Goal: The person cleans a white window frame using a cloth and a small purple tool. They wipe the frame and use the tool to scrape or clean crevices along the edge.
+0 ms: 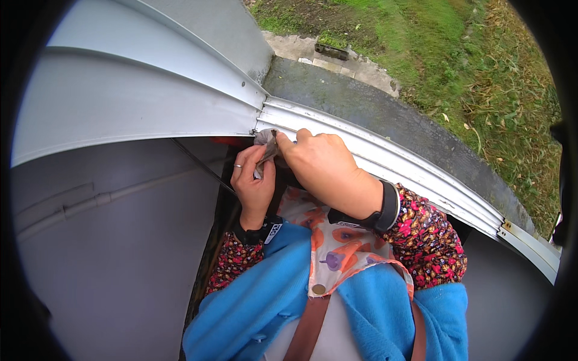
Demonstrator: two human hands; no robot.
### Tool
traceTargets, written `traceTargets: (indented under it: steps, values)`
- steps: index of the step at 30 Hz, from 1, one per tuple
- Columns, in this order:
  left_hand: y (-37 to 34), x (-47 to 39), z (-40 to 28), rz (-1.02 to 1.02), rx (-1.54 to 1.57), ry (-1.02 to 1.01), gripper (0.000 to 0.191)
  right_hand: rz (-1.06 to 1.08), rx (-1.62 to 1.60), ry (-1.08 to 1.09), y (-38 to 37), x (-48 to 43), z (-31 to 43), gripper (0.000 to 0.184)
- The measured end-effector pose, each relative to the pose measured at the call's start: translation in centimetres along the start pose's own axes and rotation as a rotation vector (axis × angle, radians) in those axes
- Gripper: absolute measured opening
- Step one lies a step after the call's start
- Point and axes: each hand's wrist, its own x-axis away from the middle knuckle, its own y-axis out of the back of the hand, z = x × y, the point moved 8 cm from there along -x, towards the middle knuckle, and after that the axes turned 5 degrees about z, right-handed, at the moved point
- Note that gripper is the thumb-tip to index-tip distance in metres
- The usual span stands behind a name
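Observation:
A crumpled, dirty cloth or wipe (267, 151) is bunched at the inner corner of a white metal window frame (325, 128). My left hand (254, 180), with a ring on one finger, pinches its lower part between thumb and fingers. Just right of it, my right hand (327, 167) is curled, its index finger and thumb side against the cloth's upper edge; what its other fingers hold is hidden beneath the hand. The track grooves of the sill run down to the right, behind my right wrist.
A white frame upright (144, 90) spans the upper left. Outside the sill lies a weathered concrete ledge (361, 99), with grass (406, 45) below. A grey wall with a pipe (104, 198) stands at left. A thin dark rod (201, 164) slants near my left hand.

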Motion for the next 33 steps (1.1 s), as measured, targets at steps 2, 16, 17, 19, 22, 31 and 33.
traceTargets:
  steps: [2, 16, 17, 19, 22, 31, 33]
  values:
    - [0.4, 0.0, 0.4, -0.017, -0.039, 0.039, 0.023, -0.023, 0.054, 0.018, 0.4, -0.9, 0.8, 0.037]
    - [0.3, 0.0, 1.1, -0.025, 0.003, 0.121, 0.02, 0.014, -0.035, 0.092, -0.1, -1.4, -0.3, 0.033]
    - [0.4, 0.0, 0.8, -0.026, -0.021, 0.082, 0.019, -0.071, -0.087, 0.141, 0.6, -1.4, -0.5, 0.032]
    - [0.3, 0.2, 0.2, -0.027, -0.026, 0.035, 0.018, -0.009, -0.288, 0.126, 0.0, -1.1, -2.1, 0.031]
    - [0.9, 0.9, -0.7, -0.041, 0.104, -0.011, 0.021, -0.137, -0.559, 0.113, 0.9, 1.5, -3.2, 0.029]
    - [2.4, 2.4, -0.3, -0.081, 0.291, 0.251, 0.021, 0.039, -0.402, -0.063, 5.0, 7.0, -5.6, 0.038]
    - [2.3, 2.1, -1.4, -0.042, 0.35, 0.201, 0.023, 0.018, -0.632, -0.013, 2.6, 5.8, -4.2, 0.055]
